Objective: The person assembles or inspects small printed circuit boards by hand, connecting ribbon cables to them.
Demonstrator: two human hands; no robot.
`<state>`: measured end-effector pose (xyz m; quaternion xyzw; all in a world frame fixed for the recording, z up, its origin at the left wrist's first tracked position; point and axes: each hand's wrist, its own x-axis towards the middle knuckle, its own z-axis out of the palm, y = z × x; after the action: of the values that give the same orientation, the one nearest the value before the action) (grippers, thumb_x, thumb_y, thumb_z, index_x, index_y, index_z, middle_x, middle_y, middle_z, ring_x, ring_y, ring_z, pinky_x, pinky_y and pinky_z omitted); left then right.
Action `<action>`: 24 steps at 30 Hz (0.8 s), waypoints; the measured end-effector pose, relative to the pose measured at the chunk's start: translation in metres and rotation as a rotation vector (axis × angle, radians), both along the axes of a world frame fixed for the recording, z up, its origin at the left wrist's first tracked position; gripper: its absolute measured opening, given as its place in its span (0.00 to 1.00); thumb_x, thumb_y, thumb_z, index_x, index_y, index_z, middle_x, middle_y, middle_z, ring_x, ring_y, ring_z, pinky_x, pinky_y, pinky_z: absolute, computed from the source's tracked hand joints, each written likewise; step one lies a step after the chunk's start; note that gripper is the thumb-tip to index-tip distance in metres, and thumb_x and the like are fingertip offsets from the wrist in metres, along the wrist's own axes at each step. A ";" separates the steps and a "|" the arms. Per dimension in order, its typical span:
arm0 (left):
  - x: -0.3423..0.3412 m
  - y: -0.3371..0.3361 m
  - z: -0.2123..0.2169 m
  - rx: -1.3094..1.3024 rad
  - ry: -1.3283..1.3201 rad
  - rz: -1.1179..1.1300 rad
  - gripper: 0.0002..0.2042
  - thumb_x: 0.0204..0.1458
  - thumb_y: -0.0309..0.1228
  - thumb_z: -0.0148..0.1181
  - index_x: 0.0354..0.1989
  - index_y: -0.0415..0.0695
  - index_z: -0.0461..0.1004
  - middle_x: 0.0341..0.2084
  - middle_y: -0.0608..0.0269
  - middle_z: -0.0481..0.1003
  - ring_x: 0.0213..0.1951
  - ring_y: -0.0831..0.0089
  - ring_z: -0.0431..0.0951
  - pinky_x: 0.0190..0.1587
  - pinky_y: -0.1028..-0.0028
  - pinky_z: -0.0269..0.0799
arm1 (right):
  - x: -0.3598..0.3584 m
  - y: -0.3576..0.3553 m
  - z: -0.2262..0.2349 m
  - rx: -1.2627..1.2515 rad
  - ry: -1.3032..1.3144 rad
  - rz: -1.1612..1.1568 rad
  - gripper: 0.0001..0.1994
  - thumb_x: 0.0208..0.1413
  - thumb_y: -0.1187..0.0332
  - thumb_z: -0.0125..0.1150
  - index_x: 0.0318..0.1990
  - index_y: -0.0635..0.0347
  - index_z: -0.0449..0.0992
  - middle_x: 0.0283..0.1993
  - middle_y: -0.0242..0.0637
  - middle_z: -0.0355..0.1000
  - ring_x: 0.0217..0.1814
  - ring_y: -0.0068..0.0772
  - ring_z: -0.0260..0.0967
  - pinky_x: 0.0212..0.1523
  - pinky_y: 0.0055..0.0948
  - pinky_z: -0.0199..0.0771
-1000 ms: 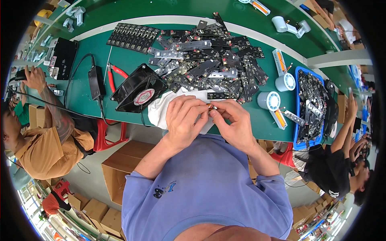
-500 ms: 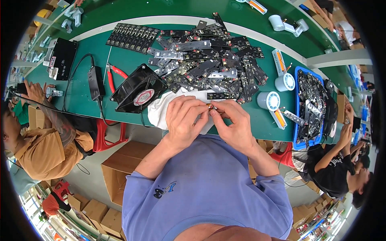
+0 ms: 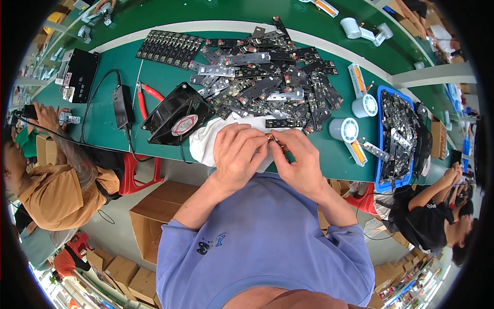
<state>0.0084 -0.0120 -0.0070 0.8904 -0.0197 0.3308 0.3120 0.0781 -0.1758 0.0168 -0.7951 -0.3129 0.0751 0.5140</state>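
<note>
My left hand (image 3: pixel 236 150) and my right hand (image 3: pixel 299 158) meet at the front edge of the green table. Both are closed in a pinch, fingertips almost touching. Between them shows a sliver of a small orange and dark piece (image 3: pixel 269 137); fingers cover most of it, so its kind is unclear. A white cloth (image 3: pixel 201 146) lies under and beside my left hand. Just beyond my fingertips is a black circuit board strip (image 3: pixel 285 123), at the near edge of a heaped pile of similar circuit boards (image 3: pixel 260 87).
Left of the pile stand a black cooling fan (image 3: pixel 177 117), red-handled pliers (image 3: pixel 142 103) and a black power adapter (image 3: pixel 122 105). Rightward are white handheld fan parts (image 3: pixel 343 129) and a blue bin (image 3: pixel 381 154) of boards. A joined board panel (image 3: pixel 169 49) lies behind. Co-workers sit on both sides.
My hands stay in nearly the same place, with only slight finger shifts around the small piece. At the right, a co-worker's arms have moved.
</note>
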 end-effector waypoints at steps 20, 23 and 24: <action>0.000 0.005 0.001 0.043 0.033 -0.056 0.11 0.44 0.20 0.73 0.38 0.42 0.83 0.40 0.65 0.83 0.47 0.61 0.81 0.57 0.58 0.73 | 0.006 0.000 -0.004 -0.148 -0.252 0.071 0.14 0.58 0.79 0.68 0.51 0.70 0.80 0.45 0.48 0.80 0.41 0.51 0.81 0.42 0.41 0.83; -0.001 0.001 0.002 0.046 0.039 -0.024 0.11 0.44 0.20 0.73 0.38 0.42 0.83 0.40 0.65 0.83 0.47 0.61 0.81 0.57 0.58 0.73 | 0.007 0.000 -0.008 -0.114 -0.290 0.069 0.14 0.56 0.79 0.69 0.51 0.70 0.80 0.44 0.48 0.79 0.42 0.50 0.80 0.42 0.41 0.83; -0.001 0.000 0.000 0.046 0.040 -0.026 0.11 0.44 0.20 0.73 0.38 0.42 0.83 0.40 0.65 0.83 0.47 0.61 0.81 0.57 0.58 0.73 | 0.007 0.000 -0.009 -0.102 -0.290 0.068 0.15 0.56 0.79 0.69 0.51 0.70 0.80 0.44 0.48 0.79 0.42 0.50 0.80 0.42 0.41 0.83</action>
<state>0.0072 -0.0118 -0.0070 0.9035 -0.0326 0.3083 0.2961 0.0851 -0.1759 0.0079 -0.8116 -0.4065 -0.0074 0.4195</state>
